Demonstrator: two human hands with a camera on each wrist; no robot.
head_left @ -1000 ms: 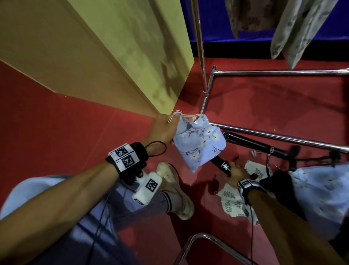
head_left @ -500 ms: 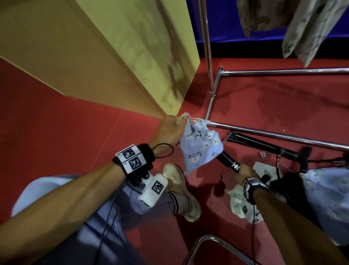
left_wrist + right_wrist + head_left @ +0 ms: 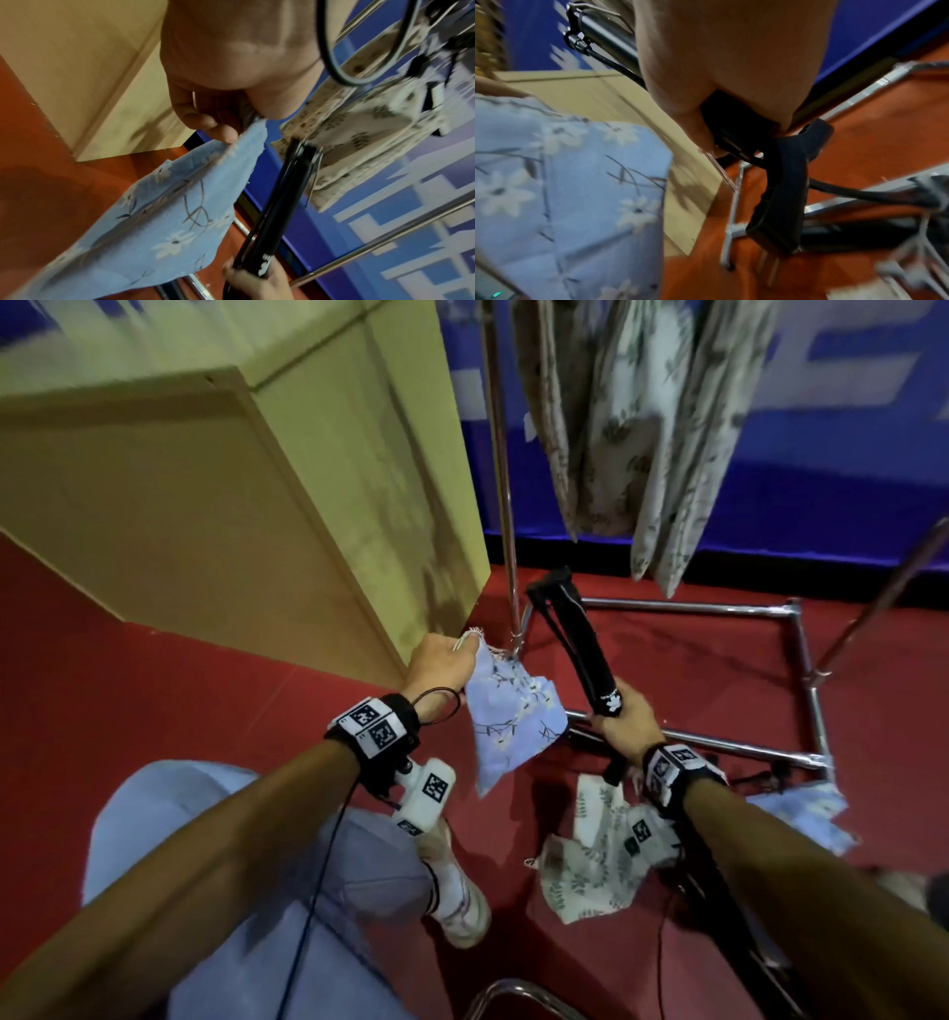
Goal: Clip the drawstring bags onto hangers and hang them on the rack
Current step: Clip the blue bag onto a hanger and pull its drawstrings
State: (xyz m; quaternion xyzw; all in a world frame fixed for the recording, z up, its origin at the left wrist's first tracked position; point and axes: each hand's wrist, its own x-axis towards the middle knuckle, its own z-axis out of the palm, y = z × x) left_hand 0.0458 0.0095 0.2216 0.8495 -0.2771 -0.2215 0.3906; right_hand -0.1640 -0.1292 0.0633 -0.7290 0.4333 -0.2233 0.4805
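Left hand [image 3: 440,662] pinches blue floral bag [image 3: 513,719]; right hand [image 3: 624,719] grips white-logoed black hanger [image 3: 577,639].

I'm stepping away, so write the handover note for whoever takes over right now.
Left hand pinches the top edge of the blue bag, which hangs free.
Right hand grips the black hanger, raised off the floor, nothing clipped to it yet.
Done: several leaf-print bags already hang on the rack.
Left: clip the blue bag to the hanger and hang it. A leaf-print bag and another blue one lie on the floor.
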